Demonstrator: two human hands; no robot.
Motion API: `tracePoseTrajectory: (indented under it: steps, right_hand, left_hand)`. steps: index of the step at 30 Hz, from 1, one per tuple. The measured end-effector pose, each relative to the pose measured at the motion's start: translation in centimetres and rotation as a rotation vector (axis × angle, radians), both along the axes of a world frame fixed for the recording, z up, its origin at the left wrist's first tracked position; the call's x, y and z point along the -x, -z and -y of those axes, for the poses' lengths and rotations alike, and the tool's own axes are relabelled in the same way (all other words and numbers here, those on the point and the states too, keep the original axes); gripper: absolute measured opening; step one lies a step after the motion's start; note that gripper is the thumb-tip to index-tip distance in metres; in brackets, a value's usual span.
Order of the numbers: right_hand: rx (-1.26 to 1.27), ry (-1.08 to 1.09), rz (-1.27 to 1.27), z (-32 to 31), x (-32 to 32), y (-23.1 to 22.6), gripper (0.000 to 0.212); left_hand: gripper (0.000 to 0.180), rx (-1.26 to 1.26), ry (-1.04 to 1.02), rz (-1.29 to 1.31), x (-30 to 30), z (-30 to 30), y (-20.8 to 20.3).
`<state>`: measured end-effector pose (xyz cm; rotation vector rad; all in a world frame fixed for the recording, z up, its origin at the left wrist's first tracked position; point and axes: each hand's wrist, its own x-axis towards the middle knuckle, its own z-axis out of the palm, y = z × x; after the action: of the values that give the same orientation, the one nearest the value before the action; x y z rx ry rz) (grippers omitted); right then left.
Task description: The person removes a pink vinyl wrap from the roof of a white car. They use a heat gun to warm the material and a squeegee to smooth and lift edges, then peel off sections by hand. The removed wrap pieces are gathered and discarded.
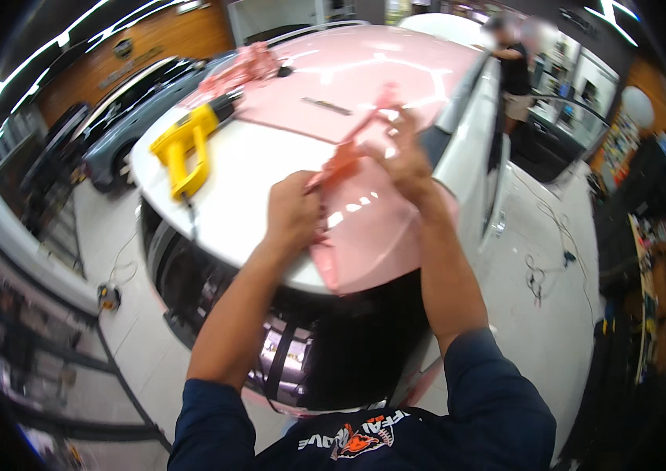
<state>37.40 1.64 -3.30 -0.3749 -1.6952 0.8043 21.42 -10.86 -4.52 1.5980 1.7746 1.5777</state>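
Glossy pink vinyl film (364,224) drapes over the rear corner of a white car roof (246,188). My left hand (294,210) is closed on a bunched edge of this film. To its right, my right hand (406,161) is raised with curled fingers gripping the film, slightly blurred. Between the two hands a crumpled strip of film stands up off the roof. A yellow heat gun (206,122) lies on the white surface to the left, its cord trailing over the edge. Farther forward, a thin dark flat strip (326,106) rests on pink-covered roof.
A crumpled heap of pink film (242,69) sits at the roof's far left. The dark rear window (348,345) is just below me. Cords (537,271) lie on the floor at right. A person (513,74) stands by the car's far right side. Another car (144,110) is parked left.
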Motion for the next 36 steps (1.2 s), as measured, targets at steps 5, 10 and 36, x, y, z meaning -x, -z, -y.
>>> tracePoseTrajectory:
  steps: [5, 10, 36]
  right_hand:
    - [-0.369, 0.212, 0.539, 2.0, 2.3, 1.1, 0.059]
    - [-0.230, 0.023, 0.485, 1.2, 1.4, 0.5, 0.033]
    - [0.075, -0.072, 0.155, 4.3, 6.2, 1.2, 0.038]
  left_hand:
    - [0.022, -0.064, -0.039, -0.089, 0.0, 0.7, -0.1]
    - [0.024, -0.076, -0.046, -0.107, -3.0, 1.1, -0.2]
    - [0.061, 0.386, -0.505, -0.743, 5.8, -1.4, 0.7]
